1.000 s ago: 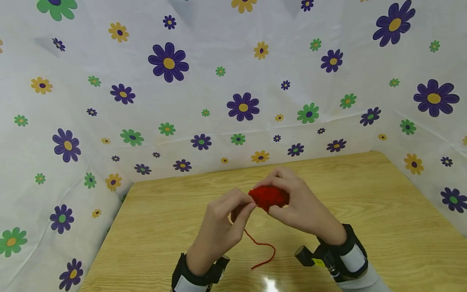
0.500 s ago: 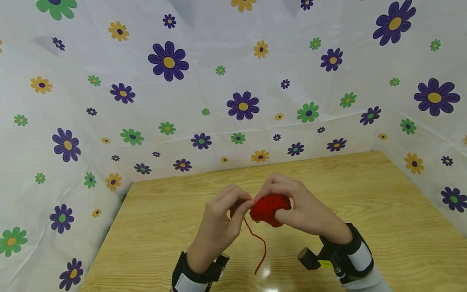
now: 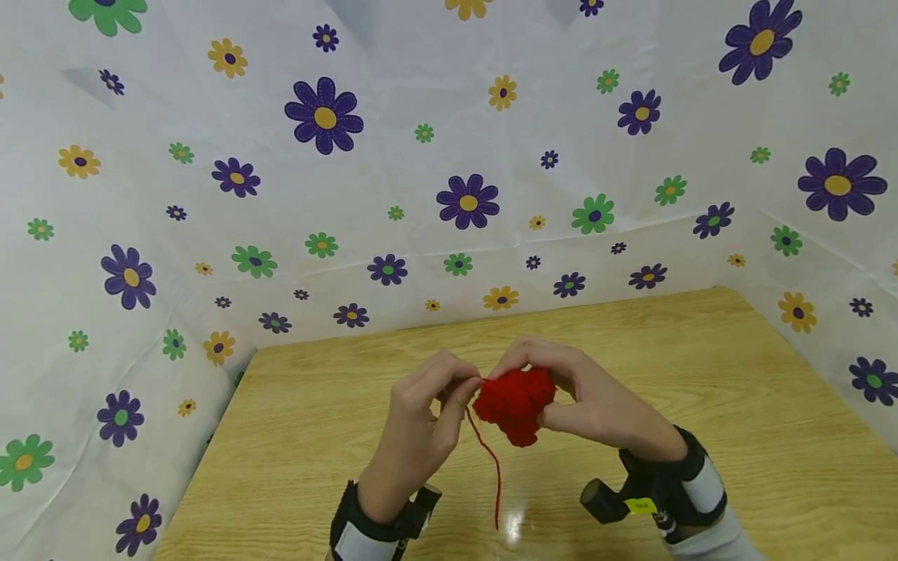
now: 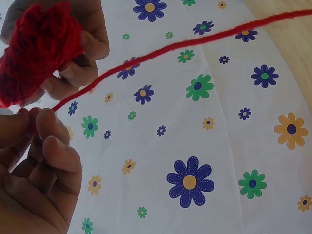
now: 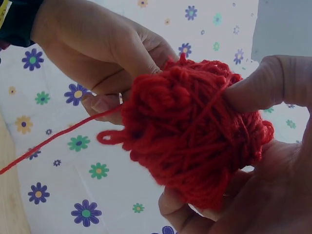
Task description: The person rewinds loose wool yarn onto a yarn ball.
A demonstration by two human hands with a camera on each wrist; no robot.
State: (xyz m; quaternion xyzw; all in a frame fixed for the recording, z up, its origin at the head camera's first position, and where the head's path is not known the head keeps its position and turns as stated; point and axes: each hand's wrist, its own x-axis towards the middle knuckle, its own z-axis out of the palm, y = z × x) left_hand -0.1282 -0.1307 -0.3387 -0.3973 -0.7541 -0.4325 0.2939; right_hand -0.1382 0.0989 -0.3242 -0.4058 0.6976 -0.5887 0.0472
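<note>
A ball of red yarn (image 3: 515, 405) is gripped between the thumb and fingers of my right hand (image 3: 589, 397), above the table. Just left of it, my left hand (image 3: 424, 421) pinches the yarn strand between thumb and fingertips, close against the ball. From that pinch a loose yarn tail (image 3: 496, 475) hangs down toward me. In the right wrist view the ball (image 5: 190, 131) shows crisscrossed windings and a small loop sticking out on its left side. The left wrist view shows the tail (image 4: 185, 44) running off to the right from the pinching fingers.
The wooden table (image 3: 316, 436) lies beneath both hands. A white flowered cloth (image 3: 393, 156) stands behind it and along its left and right sides. Black straps with small cameras (image 3: 606, 499) sit on both wrists.
My right hand has shifted slightly down and right and turned the ball, so its lower part now points down. The left hand keeps its pinch, and the tail now hangs straighter.
</note>
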